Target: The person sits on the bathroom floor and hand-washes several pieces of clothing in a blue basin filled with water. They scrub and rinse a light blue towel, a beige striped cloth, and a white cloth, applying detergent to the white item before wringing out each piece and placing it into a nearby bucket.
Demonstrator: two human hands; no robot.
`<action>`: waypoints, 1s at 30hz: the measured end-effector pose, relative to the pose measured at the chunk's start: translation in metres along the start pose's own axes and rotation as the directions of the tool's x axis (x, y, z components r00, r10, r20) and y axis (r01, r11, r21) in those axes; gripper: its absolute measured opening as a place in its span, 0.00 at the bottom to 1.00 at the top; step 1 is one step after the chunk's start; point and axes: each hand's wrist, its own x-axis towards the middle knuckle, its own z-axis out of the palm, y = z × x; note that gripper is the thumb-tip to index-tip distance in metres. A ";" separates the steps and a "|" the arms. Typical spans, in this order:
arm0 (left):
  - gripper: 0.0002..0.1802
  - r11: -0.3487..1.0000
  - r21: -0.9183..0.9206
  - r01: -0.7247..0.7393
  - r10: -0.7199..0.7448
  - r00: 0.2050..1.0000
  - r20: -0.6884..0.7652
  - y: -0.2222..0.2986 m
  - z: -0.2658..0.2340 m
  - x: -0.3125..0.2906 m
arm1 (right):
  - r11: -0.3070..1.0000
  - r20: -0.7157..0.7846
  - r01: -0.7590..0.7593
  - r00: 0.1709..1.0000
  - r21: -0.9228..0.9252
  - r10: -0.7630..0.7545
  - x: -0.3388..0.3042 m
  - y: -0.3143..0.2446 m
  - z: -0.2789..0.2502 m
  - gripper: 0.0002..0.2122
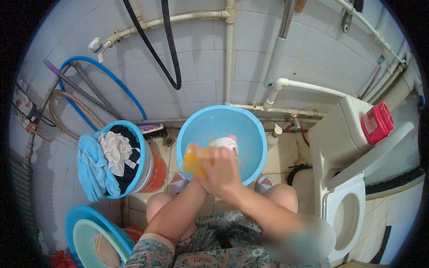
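Note:
A light-blue plastic basin stands on the floor between my feet, with some water in it. Over its near side, my right hand is closed round a bright yellow object, smeared by motion so that its kind does not show. A small white cloth is bunched just beyond, above the middle of the basin. My left hand reaches in beneath the right one and grips this cloth. Most of its fingers are hidden by the right hand and the cloth.
To the left, a blue-rimmed bucket is heaped with white, black and light-blue laundry. Nearer me sit nested basins. A purple scrubbing brush and a white bottle flank the basin. A toilet stands at right; pipes line the wall.

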 end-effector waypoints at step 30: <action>0.28 0.995 0.094 -0.036 0.056 0.975 -0.215 0.018 0.023 0.001 | 0.992 0.045 0.101 0.993 0.082 -0.105 -0.006 -0.001 -0.003 0.31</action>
